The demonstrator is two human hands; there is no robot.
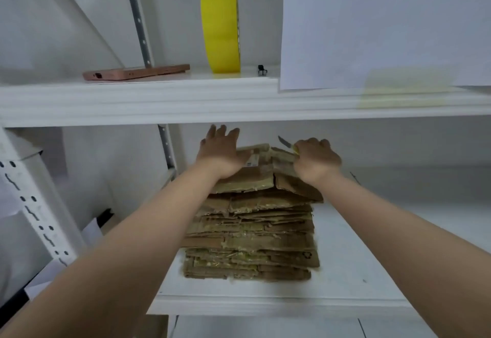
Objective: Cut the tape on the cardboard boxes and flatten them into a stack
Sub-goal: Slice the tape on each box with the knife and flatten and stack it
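Observation:
A tall stack of flattened cardboard boxes (pixel 252 236) sits on the lower white shelf (pixel 345 279). The top flattened box (pixel 261 175) carries a small white label. My left hand (pixel 221 151) presses flat on the top box's left side, fingers straight and spread. My right hand (pixel 316 159) rests on the right side of the top box with its fingers curled round a yellow-handled utility knife (pixel 287 145). The knife's blade points up and to the left, away from the cardboard.
On the upper shelf (pixel 159 101) stand a yellow roll of tape (pixel 221 26), a pink phone (pixel 135 72) lying flat and a small black clip (pixel 261 70). A white paper sheet with black marks (pixel 385 26) hangs at the upper right. Perforated shelf posts (pixel 34 205) run down the left.

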